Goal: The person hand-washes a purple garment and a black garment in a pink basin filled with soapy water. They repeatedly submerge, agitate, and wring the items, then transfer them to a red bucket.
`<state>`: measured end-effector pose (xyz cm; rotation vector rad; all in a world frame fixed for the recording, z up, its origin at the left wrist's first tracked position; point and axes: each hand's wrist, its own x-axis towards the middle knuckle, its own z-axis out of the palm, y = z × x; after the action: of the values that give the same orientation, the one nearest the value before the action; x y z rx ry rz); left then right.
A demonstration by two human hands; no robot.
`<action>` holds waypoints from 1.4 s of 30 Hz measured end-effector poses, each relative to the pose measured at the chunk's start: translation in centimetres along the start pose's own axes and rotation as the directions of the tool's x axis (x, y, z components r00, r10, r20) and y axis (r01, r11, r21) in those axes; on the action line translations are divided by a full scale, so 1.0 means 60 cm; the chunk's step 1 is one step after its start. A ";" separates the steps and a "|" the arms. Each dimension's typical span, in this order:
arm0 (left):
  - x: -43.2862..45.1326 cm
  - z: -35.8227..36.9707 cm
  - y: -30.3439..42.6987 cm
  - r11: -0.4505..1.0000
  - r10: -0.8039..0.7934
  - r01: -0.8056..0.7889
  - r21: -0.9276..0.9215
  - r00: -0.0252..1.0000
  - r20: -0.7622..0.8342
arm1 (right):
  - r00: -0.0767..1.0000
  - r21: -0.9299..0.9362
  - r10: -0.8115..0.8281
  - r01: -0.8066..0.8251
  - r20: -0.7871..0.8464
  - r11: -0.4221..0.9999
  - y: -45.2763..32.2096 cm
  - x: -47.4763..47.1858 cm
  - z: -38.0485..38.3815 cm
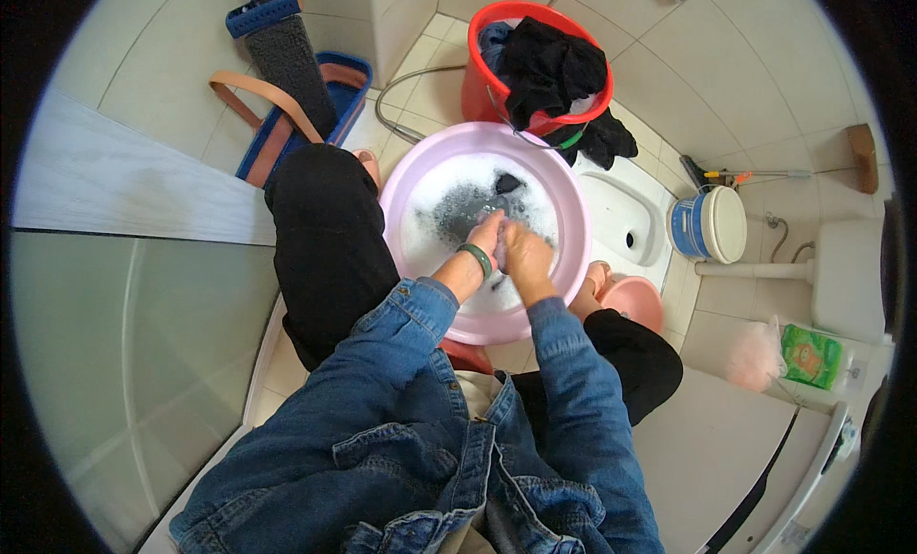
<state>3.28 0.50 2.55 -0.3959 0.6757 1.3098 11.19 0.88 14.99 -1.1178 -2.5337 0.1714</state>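
Over a pink-purple plastic basin of sudsy water, my two hands are close together. My left hand, with a green bangle at the wrist, and my right hand grip a wet, light purplish cloth bunched between them. Part of the cloth is hidden by the fingers. A dark piece of fabric pokes through the foam just beyond the hands. White suds ring the darker water in the middle.
A red bucket heaped with black and blue clothes touches the basin's far side. Right of it are a squat toilet, a lidded white pail and a small pink basin. A blue caddy stands at left.
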 end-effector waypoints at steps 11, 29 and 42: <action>-0.092 0.112 0.003 0.982 -0.090 0.073 0.176 0.992 0.090 | 0.750 0.364 0.584 -0.662 0.310 0.655 0.110 -0.009 0.030; -0.068 0.066 0.025 0.993 -0.036 0.066 0.098 0.959 -0.281 | 0.993 0.191 -0.021 -0.001 0.116 0.982 -0.030 -0.028 -0.020; -0.109 0.104 0.000 0.992 -0.027 0.040 0.119 0.994 -0.105 | 0.867 -0.033 0.437 -0.442 0.239 0.896 0.040 -0.009 -0.001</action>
<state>3.98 -0.52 11.48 -0.3765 0.8281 1.2159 13.21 2.10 14.30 -1.7493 -2.4202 0.4796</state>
